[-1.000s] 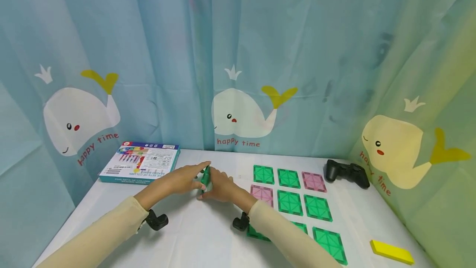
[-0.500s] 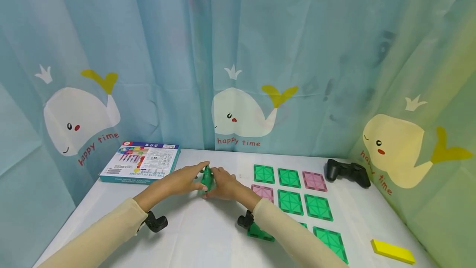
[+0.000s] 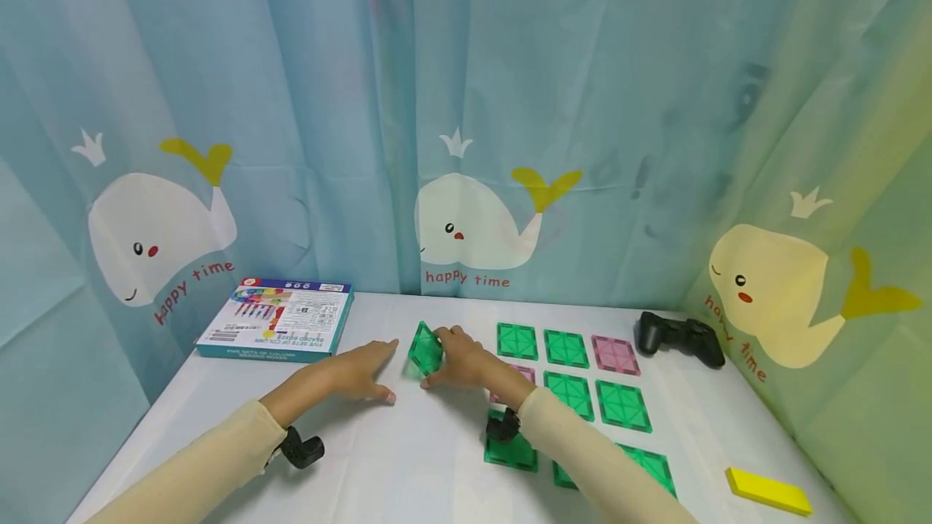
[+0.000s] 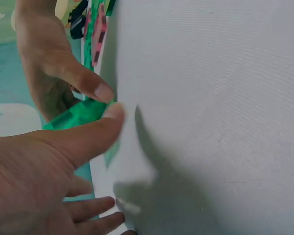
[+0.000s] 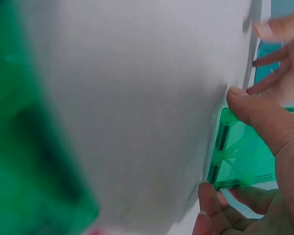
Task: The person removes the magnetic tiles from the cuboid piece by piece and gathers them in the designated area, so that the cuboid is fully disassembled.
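In the head view my right hand holds a translucent green magnetic tile, tipped up on edge over the white table. Seen from the right wrist, the thumb lies on one corner of that green tile, while fingers curl at the opposite edge; dark magnets line its frame. My left hand is apart from the tile on its left side, thumb and fingers spread, holding nothing. In the left wrist view its thumb overlaps the tile.
Flat green tiles and pink tiles lie in spaced rows to the right, some under my right forearm. Behind them sits a black game controller. A yellow block lies front right, a boxed set back left.
My left hand has let go of the green tile and drawn back left with its fingers spread. My right hand has moved slightly right with the tile, turning its face more into view.
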